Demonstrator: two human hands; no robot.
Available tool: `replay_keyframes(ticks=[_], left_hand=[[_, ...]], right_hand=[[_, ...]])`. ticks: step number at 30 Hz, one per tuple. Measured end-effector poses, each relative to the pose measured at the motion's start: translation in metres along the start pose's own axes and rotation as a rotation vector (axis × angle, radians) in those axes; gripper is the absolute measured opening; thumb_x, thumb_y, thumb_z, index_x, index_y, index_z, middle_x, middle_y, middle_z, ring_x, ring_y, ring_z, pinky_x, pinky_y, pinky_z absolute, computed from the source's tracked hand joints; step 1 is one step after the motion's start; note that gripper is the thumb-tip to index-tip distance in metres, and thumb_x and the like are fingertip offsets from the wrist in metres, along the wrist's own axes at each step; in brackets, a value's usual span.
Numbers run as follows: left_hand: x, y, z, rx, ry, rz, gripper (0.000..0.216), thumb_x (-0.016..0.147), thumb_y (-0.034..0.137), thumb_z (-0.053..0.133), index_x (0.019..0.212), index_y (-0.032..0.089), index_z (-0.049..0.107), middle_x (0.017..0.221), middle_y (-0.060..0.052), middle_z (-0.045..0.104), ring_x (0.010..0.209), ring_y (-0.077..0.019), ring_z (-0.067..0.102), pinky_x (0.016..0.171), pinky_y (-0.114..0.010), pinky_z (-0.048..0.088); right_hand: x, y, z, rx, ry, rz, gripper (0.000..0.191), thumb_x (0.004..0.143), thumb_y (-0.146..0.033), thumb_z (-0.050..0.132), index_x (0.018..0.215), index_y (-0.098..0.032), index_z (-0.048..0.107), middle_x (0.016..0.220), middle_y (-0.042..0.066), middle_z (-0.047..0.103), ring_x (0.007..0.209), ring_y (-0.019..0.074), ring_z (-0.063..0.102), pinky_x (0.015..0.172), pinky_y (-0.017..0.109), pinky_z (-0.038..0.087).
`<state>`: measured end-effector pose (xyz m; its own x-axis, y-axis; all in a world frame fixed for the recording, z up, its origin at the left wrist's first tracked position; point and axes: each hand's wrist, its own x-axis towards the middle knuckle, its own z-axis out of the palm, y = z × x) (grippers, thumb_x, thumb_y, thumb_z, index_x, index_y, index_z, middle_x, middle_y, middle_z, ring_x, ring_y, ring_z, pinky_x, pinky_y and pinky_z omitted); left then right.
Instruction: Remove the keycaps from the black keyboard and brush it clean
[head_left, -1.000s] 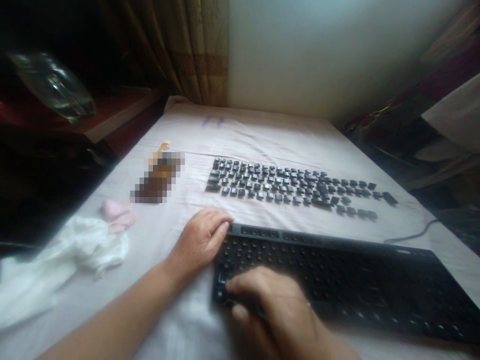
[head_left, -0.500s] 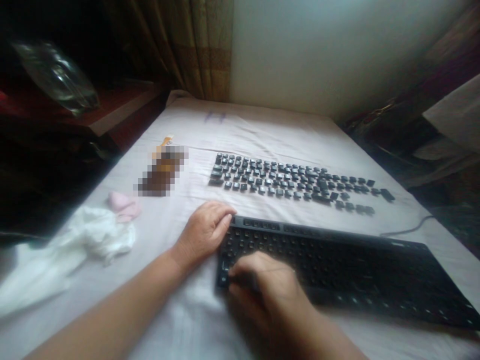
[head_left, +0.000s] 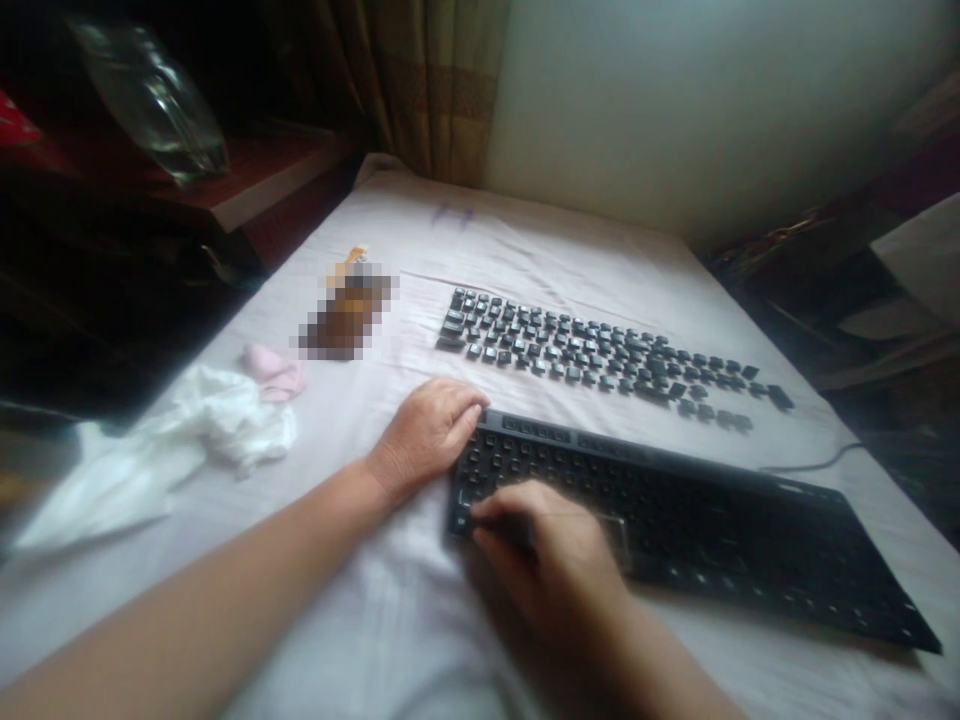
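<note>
A black keyboard frame point(head_left: 720, 530) with its keycaps removed lies on a pale sheet point(head_left: 570, 260). My left hand point(head_left: 431, 430) rests curled against the frame's far-left corner, fingers pressed on its edge. My right hand point(head_left: 551, 545) lies over the frame's near-left part, its fingers curled and pinched at the lower-left key area; what they hold, if anything, is hidden. Beyond the frame, several loose black keycaps point(head_left: 592, 350) are laid out in rows.
A white crumpled cloth point(head_left: 202, 425) and a small pink item point(head_left: 274, 370) lie at the left, with a blurred brown object point(head_left: 346, 315) farther back. The keyboard cable point(head_left: 817, 462) trails off right. Dark furniture point(head_left: 112, 250) borders the left; a curtain point(head_left: 427, 90) hangs behind.
The view has swung left and down a little, so everything sits farther right and higher. My right hand has shifted slightly along the frame's lower-left keys; my left hand stays on the corner.
</note>
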<state>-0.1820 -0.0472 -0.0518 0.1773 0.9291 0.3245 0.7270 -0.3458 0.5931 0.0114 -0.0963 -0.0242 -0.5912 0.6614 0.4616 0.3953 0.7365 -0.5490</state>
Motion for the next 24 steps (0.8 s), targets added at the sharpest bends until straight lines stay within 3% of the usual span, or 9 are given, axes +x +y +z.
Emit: replay_keyframes(ticks=[6, 12, 18, 24], left_hand=[[0.0, 0.0003, 0.0003, 0.002, 0.0, 0.004, 0.025, 0.096, 0.024, 0.043, 0.103, 0.02, 0.067, 0.104, -0.004, 0.073, 0.103, -0.0192, 0.064, 0.1, -0.039, 0.052], [0.0, -0.0001, 0.001, 0.019, 0.002, 0.013, 0.026, 0.096, 0.024, 0.043, 0.102, 0.019, 0.067, 0.103, -0.005, 0.073, 0.102, -0.0197, 0.065, 0.098, -0.039, 0.052], [0.0, -0.0006, 0.0019, 0.037, 0.003, 0.023, 0.025, 0.096, 0.023, 0.043, 0.104, 0.018, 0.067, 0.105, -0.005, 0.072, 0.103, -0.0195, 0.064, 0.1, -0.039, 0.052], [-0.0006, 0.0004, 0.001, 0.052, -0.006, 0.025, 0.026, 0.097, 0.024, 0.043, 0.104, 0.017, 0.067, 0.104, -0.006, 0.072, 0.103, -0.0203, 0.064, 0.1, -0.04, 0.052]], right_hand=[[-0.0012, -0.0017, 0.0026, -0.031, -0.011, -0.071, 0.013, 0.09, -0.011, 0.057, 0.099, -0.021, 0.057, 0.079, 0.006, 0.075, 0.067, 0.0203, 0.071, 0.062, 0.03, 0.056], [-0.0038, -0.0014, 0.0071, -0.053, 0.074, -0.004, 0.01, 0.09, -0.014, 0.059, 0.096, -0.021, 0.057, 0.08, 0.004, 0.075, 0.069, 0.0196, 0.071, 0.066, 0.031, 0.057], [-0.0051, 0.0001, 0.0064, -0.049, 0.034, -0.127, 0.007, 0.092, -0.016, 0.059, 0.097, -0.021, 0.059, 0.078, 0.004, 0.075, 0.067, 0.0192, 0.072, 0.064, 0.029, 0.057], [-0.0061, 0.0035, 0.0087, 0.073, 0.11, 0.11, 0.01, 0.09, -0.015, 0.061, 0.095, -0.023, 0.058, 0.079, 0.002, 0.076, 0.069, 0.017, 0.074, 0.065, 0.026, 0.058]])
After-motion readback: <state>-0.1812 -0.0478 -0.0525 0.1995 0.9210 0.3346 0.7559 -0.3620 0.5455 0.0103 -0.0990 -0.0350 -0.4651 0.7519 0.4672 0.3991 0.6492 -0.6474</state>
